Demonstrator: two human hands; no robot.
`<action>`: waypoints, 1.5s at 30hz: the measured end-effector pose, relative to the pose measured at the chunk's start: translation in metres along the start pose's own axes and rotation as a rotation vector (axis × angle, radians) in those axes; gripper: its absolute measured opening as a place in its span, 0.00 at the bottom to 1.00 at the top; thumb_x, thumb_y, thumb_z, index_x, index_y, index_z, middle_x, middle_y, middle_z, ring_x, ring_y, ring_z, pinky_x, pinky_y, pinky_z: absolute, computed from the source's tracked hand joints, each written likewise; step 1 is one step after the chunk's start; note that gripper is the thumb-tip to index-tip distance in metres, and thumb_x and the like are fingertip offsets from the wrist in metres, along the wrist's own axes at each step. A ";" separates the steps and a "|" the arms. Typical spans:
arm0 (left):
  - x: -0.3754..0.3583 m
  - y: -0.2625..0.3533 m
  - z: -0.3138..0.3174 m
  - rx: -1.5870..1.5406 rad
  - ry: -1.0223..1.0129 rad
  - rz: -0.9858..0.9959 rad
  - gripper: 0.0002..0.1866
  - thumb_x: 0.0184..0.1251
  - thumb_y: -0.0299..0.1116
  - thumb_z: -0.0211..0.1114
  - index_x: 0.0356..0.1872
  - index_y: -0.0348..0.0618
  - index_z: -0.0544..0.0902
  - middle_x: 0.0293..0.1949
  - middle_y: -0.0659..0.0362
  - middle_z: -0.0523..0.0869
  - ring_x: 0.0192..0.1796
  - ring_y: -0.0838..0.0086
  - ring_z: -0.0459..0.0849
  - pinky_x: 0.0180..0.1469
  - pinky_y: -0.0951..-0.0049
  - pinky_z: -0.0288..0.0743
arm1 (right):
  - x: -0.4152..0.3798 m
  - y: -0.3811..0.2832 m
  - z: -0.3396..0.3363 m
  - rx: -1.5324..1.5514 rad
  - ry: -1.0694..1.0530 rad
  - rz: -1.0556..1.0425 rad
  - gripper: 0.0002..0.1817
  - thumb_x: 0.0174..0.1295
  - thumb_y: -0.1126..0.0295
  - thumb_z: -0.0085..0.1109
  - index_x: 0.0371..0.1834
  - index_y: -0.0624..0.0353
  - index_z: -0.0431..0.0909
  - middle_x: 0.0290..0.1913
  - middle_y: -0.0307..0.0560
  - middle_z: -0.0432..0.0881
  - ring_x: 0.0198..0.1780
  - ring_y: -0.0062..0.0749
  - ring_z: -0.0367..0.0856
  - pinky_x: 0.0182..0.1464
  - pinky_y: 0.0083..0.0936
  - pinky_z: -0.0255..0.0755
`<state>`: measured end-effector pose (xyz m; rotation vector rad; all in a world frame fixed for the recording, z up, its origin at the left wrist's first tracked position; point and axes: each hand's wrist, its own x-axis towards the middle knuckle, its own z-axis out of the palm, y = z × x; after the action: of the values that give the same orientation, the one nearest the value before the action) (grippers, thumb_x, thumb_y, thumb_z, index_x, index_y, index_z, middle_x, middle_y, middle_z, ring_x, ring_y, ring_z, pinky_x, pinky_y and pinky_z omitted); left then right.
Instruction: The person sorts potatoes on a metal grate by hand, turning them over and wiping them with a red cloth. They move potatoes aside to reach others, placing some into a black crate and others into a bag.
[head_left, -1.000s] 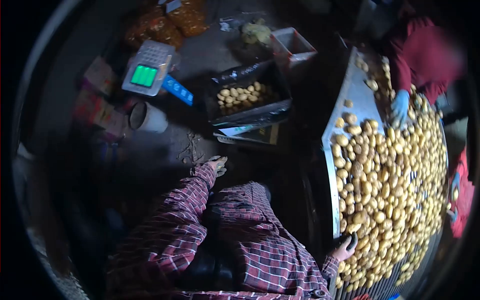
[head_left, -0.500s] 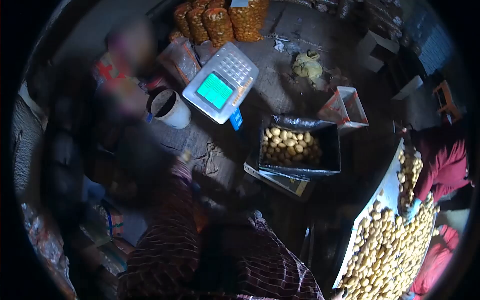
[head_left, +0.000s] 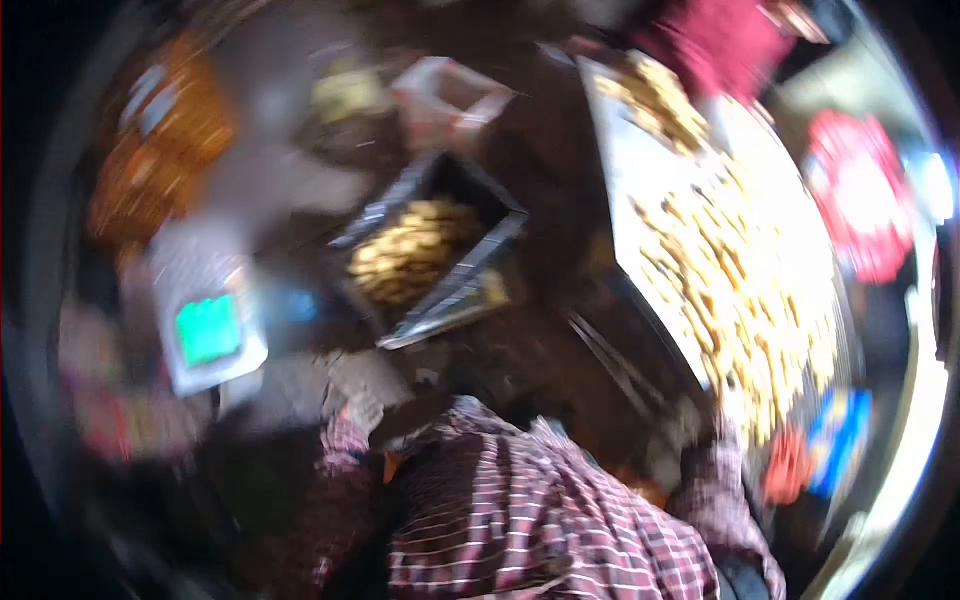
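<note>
Heavy motion blur covers the view. My left hand [head_left: 362, 412] hangs low, left of the checked shirt, its fingers too smeared to read; no held thing can be made out. On the other side, my right hand [head_left: 733, 405] reaches the near edge of a pale sorting table [head_left: 618, 190], close to the potatoes [head_left: 725, 290] spread across it. Whether it grips any of them is not visible. Ahead of me, a black crate [head_left: 478, 255] with potatoes [head_left: 410, 250] inside rests tilted in view on a flat base.
A weighing scale display [head_left: 210, 330] glows green at left. Behind it are orange net sacks [head_left: 165, 140]. Past the crate lies a white and red open container [head_left: 450, 95]. A person in a maroon top [head_left: 712, 45] is across the table; a pink-red shape [head_left: 862, 195] is at right.
My view has swung to the right, so the crate and scale appear farther left and the table more central. My right arm now shows, its hand at the table's near edge.
</note>
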<state>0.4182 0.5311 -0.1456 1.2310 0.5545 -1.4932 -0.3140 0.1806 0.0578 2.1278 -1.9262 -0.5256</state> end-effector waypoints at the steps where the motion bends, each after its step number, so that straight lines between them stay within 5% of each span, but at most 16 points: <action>1: -0.002 -0.019 0.012 0.087 0.024 -0.051 0.28 0.67 0.49 0.62 0.63 0.48 0.71 0.64 0.55 0.74 0.62 0.53 0.74 0.63 0.51 0.70 | 0.002 0.001 -0.005 0.035 -0.012 0.041 0.20 0.63 0.67 0.57 0.59 0.55 0.76 0.58 0.55 0.78 0.54 0.54 0.77 0.54 0.42 0.74; 2: 0.000 -0.031 0.025 0.129 -0.060 -0.099 0.27 0.66 0.48 0.63 0.62 0.48 0.71 0.63 0.51 0.74 0.61 0.52 0.75 0.63 0.49 0.71 | 0.003 0.025 0.019 0.526 0.014 0.223 0.18 0.64 0.65 0.55 0.58 0.52 0.76 0.58 0.50 0.77 0.56 0.50 0.76 0.57 0.39 0.72; 3: -0.003 -0.036 0.046 0.187 -0.052 -0.135 0.25 0.66 0.46 0.63 0.61 0.48 0.73 0.59 0.50 0.77 0.56 0.52 0.78 0.58 0.50 0.75 | -0.009 0.026 -0.014 0.348 0.102 0.103 0.16 0.65 0.65 0.53 0.55 0.53 0.78 0.56 0.50 0.79 0.56 0.45 0.76 0.59 0.37 0.70; 4: -0.009 -0.039 0.067 0.228 -0.035 -0.155 0.23 0.66 0.44 0.64 0.59 0.48 0.74 0.56 0.49 0.80 0.51 0.51 0.82 0.53 0.50 0.78 | -0.010 0.040 0.000 0.569 0.102 0.341 0.15 0.64 0.65 0.54 0.52 0.54 0.81 0.51 0.49 0.82 0.55 0.43 0.78 0.58 0.36 0.71; 7: 0.024 -0.024 0.107 0.340 0.030 -0.098 0.13 0.66 0.39 0.63 0.48 0.48 0.78 0.37 0.55 0.84 0.34 0.58 0.83 0.33 0.57 0.81 | -0.016 0.060 0.008 0.934 0.246 0.469 0.14 0.62 0.69 0.58 0.50 0.58 0.81 0.47 0.47 0.84 0.49 0.36 0.82 0.56 0.27 0.72; 8: 0.061 -0.016 0.103 0.161 -0.490 -0.217 0.04 0.65 0.35 0.63 0.34 0.51 0.77 0.22 0.63 0.75 0.20 0.68 0.75 0.18 0.66 0.68 | -0.017 0.065 0.013 1.029 0.255 0.539 0.13 0.62 0.70 0.58 0.49 0.59 0.80 0.46 0.46 0.84 0.50 0.33 0.82 0.56 0.26 0.72; 10: 0.011 -0.013 0.215 0.471 -0.006 0.078 0.09 0.63 0.32 0.65 0.27 0.55 0.74 0.19 0.65 0.70 0.16 0.75 0.68 0.16 0.71 0.60 | -0.020 0.086 0.047 1.006 0.289 0.525 0.12 0.62 0.74 0.57 0.48 0.61 0.81 0.45 0.45 0.84 0.49 0.29 0.81 0.56 0.23 0.72; 11: 0.051 -0.006 0.206 0.531 -0.375 0.124 0.07 0.64 0.30 0.65 0.30 0.53 0.74 0.21 0.64 0.72 0.16 0.76 0.69 0.16 0.72 0.62 | -0.020 0.086 0.042 1.029 0.368 0.510 0.11 0.61 0.73 0.57 0.45 0.61 0.82 0.42 0.47 0.84 0.47 0.33 0.82 0.54 0.26 0.73; 12: 0.033 -0.020 0.257 0.517 -0.159 0.259 0.06 0.64 0.27 0.64 0.37 0.50 0.76 0.24 0.62 0.76 0.16 0.76 0.70 0.16 0.75 0.62 | -0.019 0.086 0.041 1.048 0.447 0.492 0.10 0.60 0.72 0.56 0.42 0.60 0.83 0.40 0.49 0.84 0.45 0.37 0.83 0.52 0.29 0.74; 13: 0.067 -0.013 0.261 0.523 -0.497 0.192 0.08 0.66 0.26 0.63 0.45 0.47 0.77 0.26 0.61 0.78 0.18 0.75 0.73 0.17 0.75 0.65 | -0.017 0.089 0.050 1.032 0.500 0.493 0.11 0.60 0.72 0.55 0.43 0.60 0.83 0.40 0.48 0.85 0.46 0.37 0.83 0.54 0.28 0.73; 15: 0.054 -0.057 0.346 0.840 -0.182 0.577 0.17 0.65 0.26 0.64 0.54 0.40 0.78 0.44 0.55 0.84 0.47 0.70 0.83 0.50 0.70 0.78 | -0.012 0.088 0.059 1.197 0.560 0.569 0.11 0.61 0.73 0.56 0.45 0.61 0.83 0.42 0.47 0.85 0.46 0.33 0.83 0.53 0.26 0.74; 16: 0.036 -0.078 0.388 1.089 -0.171 0.789 0.19 0.65 0.27 0.65 0.56 0.37 0.78 0.52 0.53 0.82 0.56 0.70 0.80 0.60 0.69 0.73 | -0.010 0.085 0.061 1.291 0.588 0.614 0.11 0.61 0.73 0.57 0.45 0.62 0.83 0.42 0.46 0.86 0.46 0.31 0.83 0.53 0.26 0.74; 22: -0.020 -0.175 0.528 1.289 -0.344 1.130 0.16 0.64 0.21 0.62 0.54 0.40 0.79 0.51 0.58 0.82 0.55 0.72 0.80 0.59 0.73 0.72 | -0.011 0.077 0.026 1.124 0.509 0.756 0.11 0.62 0.70 0.58 0.46 0.58 0.83 0.41 0.48 0.85 0.43 0.34 0.84 0.50 0.29 0.76; 26: -0.023 -0.173 0.565 1.591 -0.345 1.648 0.14 0.58 0.24 0.63 0.47 0.42 0.82 0.44 0.54 0.83 0.48 0.59 0.81 0.55 0.62 0.74 | -0.012 0.075 0.036 1.127 0.541 0.743 0.10 0.63 0.67 0.59 0.46 0.52 0.84 0.38 0.50 0.84 0.40 0.36 0.83 0.46 0.31 0.76; 32: 0.002 -0.145 0.609 1.837 -0.230 1.631 0.13 0.58 0.29 0.64 0.46 0.46 0.82 0.43 0.53 0.84 0.47 0.55 0.81 0.53 0.59 0.74 | -0.012 0.076 0.034 1.146 0.540 0.748 0.11 0.61 0.68 0.59 0.45 0.57 0.83 0.44 0.51 0.84 0.50 0.47 0.81 0.56 0.37 0.73; 45: 0.052 -0.096 0.667 1.862 -0.774 1.399 0.14 0.53 0.30 0.66 0.43 0.46 0.83 0.41 0.51 0.83 0.49 0.54 0.80 0.54 0.57 0.73 | 0.008 0.075 0.027 1.085 0.454 1.061 0.12 0.57 0.66 0.64 0.43 0.56 0.84 0.39 0.49 0.85 0.42 0.38 0.83 0.49 0.31 0.76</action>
<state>0.0701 -0.0240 0.0219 1.3709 -2.2321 -0.6758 -0.3922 0.1657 0.0618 0.9365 -2.8370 1.2869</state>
